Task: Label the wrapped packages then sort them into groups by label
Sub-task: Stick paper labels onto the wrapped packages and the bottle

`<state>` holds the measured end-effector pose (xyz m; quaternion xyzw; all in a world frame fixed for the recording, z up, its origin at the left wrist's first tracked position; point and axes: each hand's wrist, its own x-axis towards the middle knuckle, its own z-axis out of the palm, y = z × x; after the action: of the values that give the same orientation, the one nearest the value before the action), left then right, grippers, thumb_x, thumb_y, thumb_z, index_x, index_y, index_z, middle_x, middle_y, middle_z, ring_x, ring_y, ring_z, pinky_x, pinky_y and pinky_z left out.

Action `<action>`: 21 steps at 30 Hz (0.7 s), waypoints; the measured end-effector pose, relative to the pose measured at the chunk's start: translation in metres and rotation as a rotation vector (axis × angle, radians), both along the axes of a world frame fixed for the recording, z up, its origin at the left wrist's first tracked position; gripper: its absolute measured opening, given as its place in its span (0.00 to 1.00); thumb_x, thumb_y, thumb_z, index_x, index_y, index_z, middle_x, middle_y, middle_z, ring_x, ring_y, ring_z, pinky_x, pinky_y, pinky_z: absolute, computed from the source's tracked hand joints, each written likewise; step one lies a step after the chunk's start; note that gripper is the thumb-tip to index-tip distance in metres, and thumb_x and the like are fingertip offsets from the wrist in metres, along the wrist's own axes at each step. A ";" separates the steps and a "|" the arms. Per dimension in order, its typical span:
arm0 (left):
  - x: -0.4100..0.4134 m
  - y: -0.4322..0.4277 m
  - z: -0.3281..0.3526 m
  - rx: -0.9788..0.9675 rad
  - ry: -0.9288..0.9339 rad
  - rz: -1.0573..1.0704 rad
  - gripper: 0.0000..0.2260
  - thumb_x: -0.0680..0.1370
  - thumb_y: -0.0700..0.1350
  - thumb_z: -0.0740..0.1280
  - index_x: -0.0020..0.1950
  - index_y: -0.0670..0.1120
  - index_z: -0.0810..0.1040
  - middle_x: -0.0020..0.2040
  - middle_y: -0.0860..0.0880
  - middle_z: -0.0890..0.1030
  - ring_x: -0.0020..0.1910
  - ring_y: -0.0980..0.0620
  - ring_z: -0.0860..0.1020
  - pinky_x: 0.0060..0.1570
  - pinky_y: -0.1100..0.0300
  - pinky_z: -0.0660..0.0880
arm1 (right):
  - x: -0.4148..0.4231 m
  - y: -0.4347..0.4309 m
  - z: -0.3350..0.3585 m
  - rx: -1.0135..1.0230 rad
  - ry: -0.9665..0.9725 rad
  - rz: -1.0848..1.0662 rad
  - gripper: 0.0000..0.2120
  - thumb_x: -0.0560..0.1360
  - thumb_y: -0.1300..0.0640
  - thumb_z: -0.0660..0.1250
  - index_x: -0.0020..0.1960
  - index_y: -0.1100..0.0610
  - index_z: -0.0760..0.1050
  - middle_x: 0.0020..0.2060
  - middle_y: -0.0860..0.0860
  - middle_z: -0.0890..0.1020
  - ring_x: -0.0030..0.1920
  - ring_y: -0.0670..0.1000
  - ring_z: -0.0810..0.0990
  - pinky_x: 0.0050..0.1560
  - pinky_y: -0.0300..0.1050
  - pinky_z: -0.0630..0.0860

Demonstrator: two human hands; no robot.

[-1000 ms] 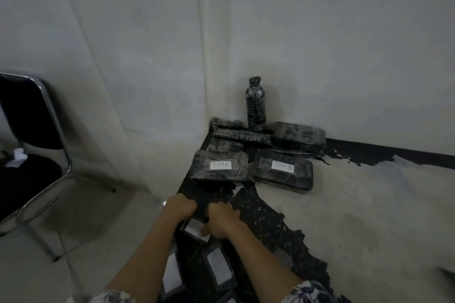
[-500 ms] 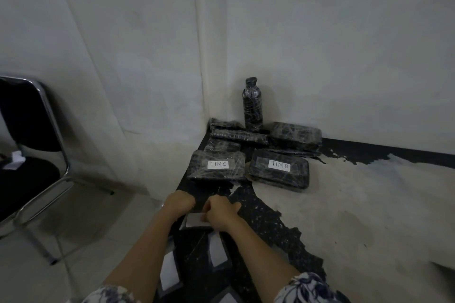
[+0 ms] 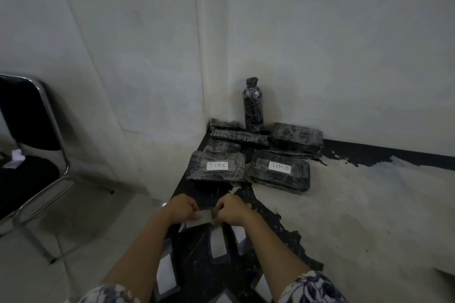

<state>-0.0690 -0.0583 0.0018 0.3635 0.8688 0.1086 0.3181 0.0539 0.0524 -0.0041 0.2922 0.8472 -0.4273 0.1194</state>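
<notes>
Head view. Counter (image 3: 344, 216) pale, worn, with black patches; it runs into a corner of plain whitish walls (image 3: 320, 32). Left hand (image 3: 182, 209) and right hand (image 3: 232, 210) close together, both curled and pinching one white label (image 3: 200, 218) between them. Beyond the hands, toward the corner: package marked TIMC (image 3: 216, 166) and, to its right, package marked TIMB (image 3: 279, 172); unlabelled wrapped packages (image 3: 295, 136) and an upright wrapped bottle (image 3: 253, 106) behind. Blank labels (image 3: 218, 241) lie below the hands. Counter edge drops just left of left hand; chair (image 3: 32, 140) well apart left. Open counter right of right hand.
</notes>
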 end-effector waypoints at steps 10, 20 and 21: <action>0.002 0.011 -0.002 0.063 0.055 -0.061 0.05 0.76 0.42 0.66 0.49 0.44 0.81 0.46 0.48 0.79 0.44 0.52 0.76 0.44 0.63 0.69 | 0.012 0.014 0.000 0.062 -0.046 0.025 0.08 0.68 0.53 0.75 0.43 0.55 0.80 0.44 0.49 0.80 0.56 0.54 0.75 0.69 0.65 0.57; -0.003 0.007 0.014 -0.220 0.339 -0.261 0.19 0.81 0.47 0.57 0.67 0.38 0.72 0.68 0.42 0.73 0.67 0.46 0.70 0.65 0.57 0.66 | 0.026 0.015 0.002 0.125 -0.098 0.118 0.12 0.67 0.53 0.75 0.31 0.50 0.73 0.37 0.46 0.77 0.50 0.51 0.71 0.68 0.61 0.56; -0.006 0.006 0.013 -0.234 0.348 -0.268 0.19 0.81 0.48 0.57 0.67 0.39 0.72 0.68 0.42 0.73 0.67 0.46 0.70 0.65 0.56 0.67 | 0.026 0.015 0.002 0.130 -0.084 0.116 0.11 0.67 0.53 0.75 0.32 0.51 0.74 0.36 0.46 0.76 0.50 0.51 0.72 0.67 0.60 0.56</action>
<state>-0.0748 -0.0525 0.0150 0.4492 0.8613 -0.1001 0.2152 0.0804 0.0670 -0.0020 0.2674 0.8829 -0.3511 0.1604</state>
